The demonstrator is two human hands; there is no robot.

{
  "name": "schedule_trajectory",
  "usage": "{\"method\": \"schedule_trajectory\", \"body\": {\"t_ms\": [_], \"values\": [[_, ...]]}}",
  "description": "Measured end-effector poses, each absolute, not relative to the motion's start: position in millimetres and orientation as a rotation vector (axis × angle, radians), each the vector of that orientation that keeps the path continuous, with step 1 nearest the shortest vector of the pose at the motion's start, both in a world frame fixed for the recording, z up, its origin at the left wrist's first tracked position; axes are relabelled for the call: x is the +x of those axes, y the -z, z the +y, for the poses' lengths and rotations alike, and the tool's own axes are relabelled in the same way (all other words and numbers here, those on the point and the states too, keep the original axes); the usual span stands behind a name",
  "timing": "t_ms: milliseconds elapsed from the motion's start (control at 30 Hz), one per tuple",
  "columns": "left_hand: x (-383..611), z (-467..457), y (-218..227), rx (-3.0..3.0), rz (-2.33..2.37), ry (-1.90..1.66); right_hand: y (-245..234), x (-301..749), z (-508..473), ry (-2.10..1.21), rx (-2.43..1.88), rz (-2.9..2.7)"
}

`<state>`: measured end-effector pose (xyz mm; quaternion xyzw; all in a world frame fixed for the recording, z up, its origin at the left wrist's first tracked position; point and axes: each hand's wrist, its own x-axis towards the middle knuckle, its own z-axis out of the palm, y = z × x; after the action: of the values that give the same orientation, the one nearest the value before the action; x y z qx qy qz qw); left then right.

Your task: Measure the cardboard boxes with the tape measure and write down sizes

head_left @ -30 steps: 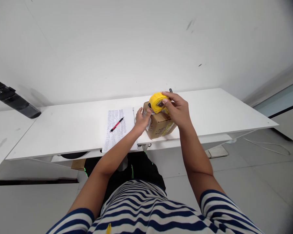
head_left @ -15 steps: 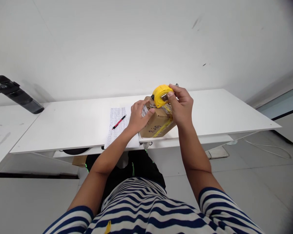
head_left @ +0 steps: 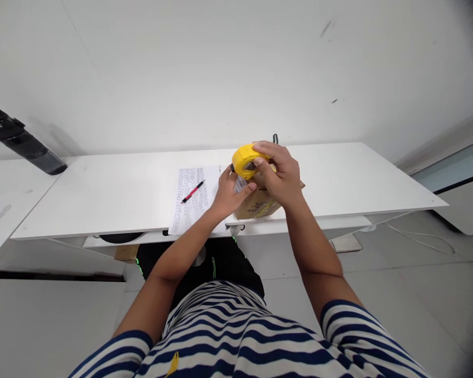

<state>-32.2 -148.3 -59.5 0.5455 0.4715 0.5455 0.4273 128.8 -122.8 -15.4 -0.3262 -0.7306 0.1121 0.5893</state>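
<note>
Holding rounded ylw/blk tape measure (head_left: pixel 242 158) in R hand (head_left: pixel 279 172)

Yellow tape measure (head_left: pixel 242 158) over cardboard box (head_left: pixel 253 210)
Right hand (head_left: pixel 279 170) grips it, left hand (head_left: pixel 229 195) just beside; pen (head_left: pixel 193 191) lies on written paper (head_left: pixel 186 218).

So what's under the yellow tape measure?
Below the tape measure, the cardboard box shows a white label and handwriting. The tape measure and right hand cover much of its top; what's there can't be seen.
</note>
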Motion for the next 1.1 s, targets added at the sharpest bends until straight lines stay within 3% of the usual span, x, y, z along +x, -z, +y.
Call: {"method": "schedule_trajectory", "body": {"t_ms": [233, 600, 867, 1100], "values": [[-44.1, -157.8, 66.7, 1.583, 1.217, -1.511, 23.7, 117.9, -120.8, -0.468, -0.842, -1.504], [-62.9, -171.7, 26.0, 1.671, 1.207, -1.482, 21.5, 103.9, -126.6, -0.595, -0.844, -1.538], [-122.7, -151.5, 40.9, 1.445, 1.51, -1.871, 59.8, 109.5, -150.3, 0.03, -0.978, -1.693], [-199.9, -81.9, 97.0, 1.234, 1.668, -1.74, 90.2, 137.4, -134.0, 0.088, -1.143, -2.035]]}}
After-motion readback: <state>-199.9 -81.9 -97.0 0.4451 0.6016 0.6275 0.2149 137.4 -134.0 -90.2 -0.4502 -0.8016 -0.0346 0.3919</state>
